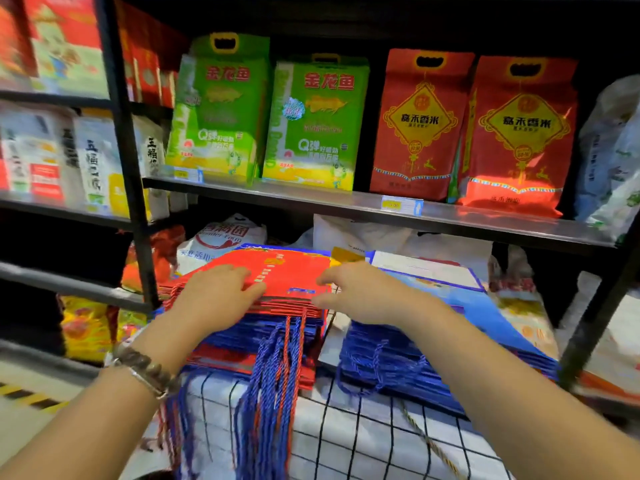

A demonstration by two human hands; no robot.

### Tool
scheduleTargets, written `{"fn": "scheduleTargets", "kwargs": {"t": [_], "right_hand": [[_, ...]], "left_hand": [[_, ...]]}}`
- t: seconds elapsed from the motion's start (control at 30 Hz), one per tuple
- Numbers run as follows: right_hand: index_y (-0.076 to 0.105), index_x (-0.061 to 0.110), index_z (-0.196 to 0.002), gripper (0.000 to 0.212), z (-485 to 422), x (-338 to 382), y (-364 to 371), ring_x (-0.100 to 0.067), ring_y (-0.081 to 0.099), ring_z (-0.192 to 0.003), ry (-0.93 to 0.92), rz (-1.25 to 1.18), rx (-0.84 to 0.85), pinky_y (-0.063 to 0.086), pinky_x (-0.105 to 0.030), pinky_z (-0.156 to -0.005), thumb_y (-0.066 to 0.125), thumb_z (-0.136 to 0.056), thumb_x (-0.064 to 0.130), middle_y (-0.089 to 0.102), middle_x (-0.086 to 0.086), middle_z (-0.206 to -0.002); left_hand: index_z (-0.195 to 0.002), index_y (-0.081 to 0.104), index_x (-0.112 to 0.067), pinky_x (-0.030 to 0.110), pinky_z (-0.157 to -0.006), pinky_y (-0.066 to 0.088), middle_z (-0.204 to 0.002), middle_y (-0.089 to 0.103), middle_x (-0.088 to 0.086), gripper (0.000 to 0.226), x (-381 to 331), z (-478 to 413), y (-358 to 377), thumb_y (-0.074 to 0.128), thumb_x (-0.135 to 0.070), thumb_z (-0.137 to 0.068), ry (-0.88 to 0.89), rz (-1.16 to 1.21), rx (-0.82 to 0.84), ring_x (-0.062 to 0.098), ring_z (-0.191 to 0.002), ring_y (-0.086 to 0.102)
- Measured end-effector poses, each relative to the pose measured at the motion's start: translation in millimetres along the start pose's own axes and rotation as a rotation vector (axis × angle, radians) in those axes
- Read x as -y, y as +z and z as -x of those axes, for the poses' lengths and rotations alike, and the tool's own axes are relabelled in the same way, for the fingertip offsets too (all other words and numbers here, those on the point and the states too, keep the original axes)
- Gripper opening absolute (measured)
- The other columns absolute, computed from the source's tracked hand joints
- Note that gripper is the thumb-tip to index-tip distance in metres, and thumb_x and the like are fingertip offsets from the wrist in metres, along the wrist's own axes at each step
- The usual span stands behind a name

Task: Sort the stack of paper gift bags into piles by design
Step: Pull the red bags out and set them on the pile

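Observation:
A mixed stack of flat gift bags lies in front of me, red bags [294, 271] on top and blue ones [242, 336] beneath, their red and blue rope handles [273, 382] hanging over the front. My left hand [216, 292] rests flat on the left part of the top red bag, fingers spread. My right hand [360, 292] hovers at the red stack's right edge, thumb and fingers apart, holding nothing that I can see. To the right lies a separate pile of blue bags [478, 320].
The bags lie on a white cloth with a black grid [346, 431]. A black metal shelf [346, 202] just above holds green and red rice bags. A black upright post [131, 188] stands at the left, another at the right. White sacks sit behind the stacks.

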State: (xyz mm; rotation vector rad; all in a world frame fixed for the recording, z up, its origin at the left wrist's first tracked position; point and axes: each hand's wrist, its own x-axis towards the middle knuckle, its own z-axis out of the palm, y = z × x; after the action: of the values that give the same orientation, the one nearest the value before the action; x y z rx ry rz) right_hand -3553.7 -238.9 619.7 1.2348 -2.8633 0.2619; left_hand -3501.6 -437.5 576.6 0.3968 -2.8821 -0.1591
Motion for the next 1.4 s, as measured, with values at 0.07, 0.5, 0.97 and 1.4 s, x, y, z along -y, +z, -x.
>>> {"fn": "scheduleTargets", "kwargs": {"t": [0.07,0.5,0.97,1.4], "right_hand": [[0.059,0.011,-0.114,0.037,-17,23,24,-0.029,0.055,-0.105,-0.028,0.026,-0.012,0.045,-0.034,-0.082,0.053,-0.091,0.039,0.061,-0.01,-0.113],[0.059,0.023,-0.121,0.029,-21,60,92,-0.022,0.055,-0.11,-0.049,0.022,-0.381,0.043,-0.033,-0.09,0.046,-0.096,0.028,0.063,0.003,-0.118],[0.044,0.028,-0.137,0.039,-6,71,95,-0.013,0.038,-0.132,0.002,-0.005,-0.345,0.027,-0.029,-0.105,0.04,-0.099,0.033,0.041,0.009,-0.146],[0.058,0.035,-0.122,0.05,8,87,109,0.008,0.025,-0.129,0.004,-0.311,-0.583,-0.021,-0.021,-0.11,0.032,-0.082,0.049,0.044,0.024,-0.131]], "left_hand": [[-0.106,0.059,-0.019,0.035,-0.087,0.041,-0.114,0.063,0.007,0.048,10,10,11,0.03,-0.055,-0.093,-0.006,0.015,-0.005,0.027,-0.107,0.055],[-0.119,0.063,-0.011,0.034,-0.095,0.039,-0.123,0.059,0.008,0.044,49,87,44,0.063,0.004,-0.078,-0.162,0.339,-0.532,0.03,-0.114,0.054],[-0.111,0.059,-0.021,0.031,-0.068,0.043,-0.09,0.066,0.003,0.025,69,92,28,0.05,-0.037,-0.093,-0.586,0.308,-0.202,0.025,-0.084,0.06],[-0.11,0.053,-0.025,0.031,-0.061,0.048,-0.09,0.063,-0.005,0.019,77,86,47,0.051,-0.019,-0.092,-0.589,0.522,-0.32,0.017,-0.074,0.059]]}}
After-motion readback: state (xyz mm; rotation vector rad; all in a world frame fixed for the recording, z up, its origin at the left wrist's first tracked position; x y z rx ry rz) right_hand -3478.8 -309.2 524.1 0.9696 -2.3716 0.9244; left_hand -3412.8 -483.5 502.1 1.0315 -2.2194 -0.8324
